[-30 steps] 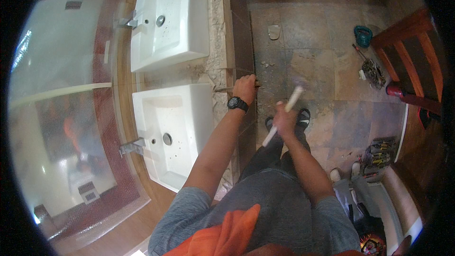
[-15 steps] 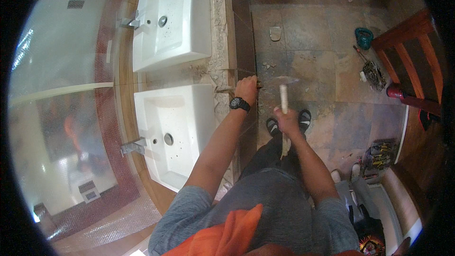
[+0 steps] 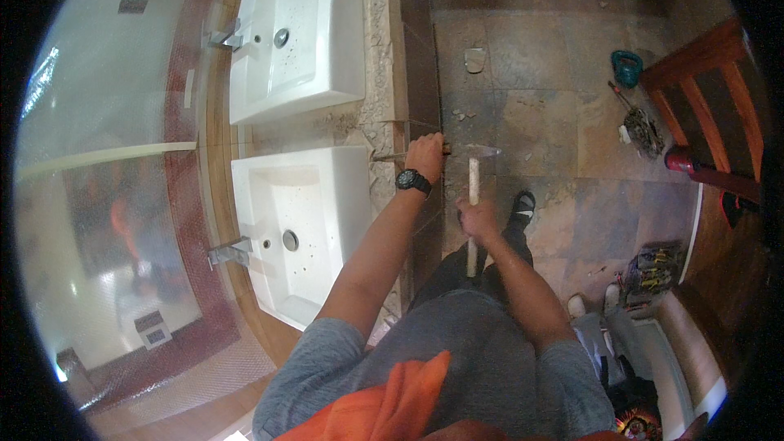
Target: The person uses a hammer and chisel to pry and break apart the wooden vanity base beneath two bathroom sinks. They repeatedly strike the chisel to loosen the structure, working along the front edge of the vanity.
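Closed around a chisel [image 3: 388, 156], my left hand [image 3: 424, 153], with a black watch on the wrist, is at the broken edge of the counter [image 3: 379, 65]; the chisel's blade lies across that chipped strip. My right hand [image 3: 478, 217] grips a hammer [image 3: 474, 179] by its pale wooden handle. The blurred head is up beside the outer end of the chisel, just right of my left hand; contact between them is unclear. Two white basins [image 3: 296, 278] [image 3: 318, 73] with chrome taps sit along the left of the counter.
A mirror under bubble wrap [image 3: 106, 90] is at far left. Broken tile pieces [image 3: 474, 60] lie on the tiled floor [image 3: 531, 49]. At right are an orange-brown wooden slatted piece [image 3: 698, 98], a teal object [image 3: 626, 68], a red cylinder [image 3: 680, 159], some tools [image 3: 653, 265] and another tool pile [image 3: 645, 132].
My right hand and the hammer have swung leftward toward the chisel, the handle going from slanted to nearly upright in the picture. My left hand stays almost in place.
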`<state>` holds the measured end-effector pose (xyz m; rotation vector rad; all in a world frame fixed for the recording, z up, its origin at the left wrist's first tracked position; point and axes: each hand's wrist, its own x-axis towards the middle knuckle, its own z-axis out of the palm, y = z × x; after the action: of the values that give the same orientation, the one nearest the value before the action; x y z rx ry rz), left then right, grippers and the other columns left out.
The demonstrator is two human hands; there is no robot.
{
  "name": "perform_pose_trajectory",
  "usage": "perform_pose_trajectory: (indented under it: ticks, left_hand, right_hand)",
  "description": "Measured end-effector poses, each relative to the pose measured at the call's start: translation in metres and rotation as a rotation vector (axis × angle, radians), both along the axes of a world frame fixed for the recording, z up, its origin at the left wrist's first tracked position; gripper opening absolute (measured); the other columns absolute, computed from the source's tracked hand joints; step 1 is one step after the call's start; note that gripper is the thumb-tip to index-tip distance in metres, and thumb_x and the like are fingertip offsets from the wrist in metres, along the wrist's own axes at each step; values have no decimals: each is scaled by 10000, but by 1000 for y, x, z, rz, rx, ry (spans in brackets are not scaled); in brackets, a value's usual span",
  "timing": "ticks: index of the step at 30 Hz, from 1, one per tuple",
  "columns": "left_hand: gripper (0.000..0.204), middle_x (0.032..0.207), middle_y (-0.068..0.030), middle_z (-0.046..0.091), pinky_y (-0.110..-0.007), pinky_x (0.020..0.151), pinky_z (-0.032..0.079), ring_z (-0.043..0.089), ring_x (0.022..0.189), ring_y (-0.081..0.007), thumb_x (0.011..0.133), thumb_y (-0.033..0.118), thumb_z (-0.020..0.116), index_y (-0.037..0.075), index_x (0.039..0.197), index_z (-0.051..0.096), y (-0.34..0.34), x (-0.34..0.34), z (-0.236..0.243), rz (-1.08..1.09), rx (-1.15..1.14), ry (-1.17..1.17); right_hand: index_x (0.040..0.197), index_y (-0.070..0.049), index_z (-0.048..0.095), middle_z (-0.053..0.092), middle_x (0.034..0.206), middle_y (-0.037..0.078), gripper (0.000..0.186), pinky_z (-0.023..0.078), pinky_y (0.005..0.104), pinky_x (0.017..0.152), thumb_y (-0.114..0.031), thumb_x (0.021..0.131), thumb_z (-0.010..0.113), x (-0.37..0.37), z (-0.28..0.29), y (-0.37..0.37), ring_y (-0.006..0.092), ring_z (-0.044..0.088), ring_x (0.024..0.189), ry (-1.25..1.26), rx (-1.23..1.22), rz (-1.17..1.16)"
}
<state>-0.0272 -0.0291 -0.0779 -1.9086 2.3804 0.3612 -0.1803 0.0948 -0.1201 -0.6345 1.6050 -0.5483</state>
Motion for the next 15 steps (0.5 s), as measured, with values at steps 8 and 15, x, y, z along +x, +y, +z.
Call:
perform_pose_trajectory:
  ticks: [8,15]
  left_hand:
    - [77,955,-147,667,-448,822,495,642,937,-324,907,109,559,53,942,599,0,5,-10,-10,12,-46]
    - [143,942,-157,656,-474,799,497,633,926,-356,834,37,583,47,974,610,2,0,1,28,24,22]
  right_hand:
    - [700,11,581,581,604,96,442,443,415,548,-371,908,658,8,3,2,207,545,538,43,-173,-89]
    - [774,65,616,622,661,176,463,481,469,637,-378,905,656,-18,1,-13,307,629,647,-210,26,-194]
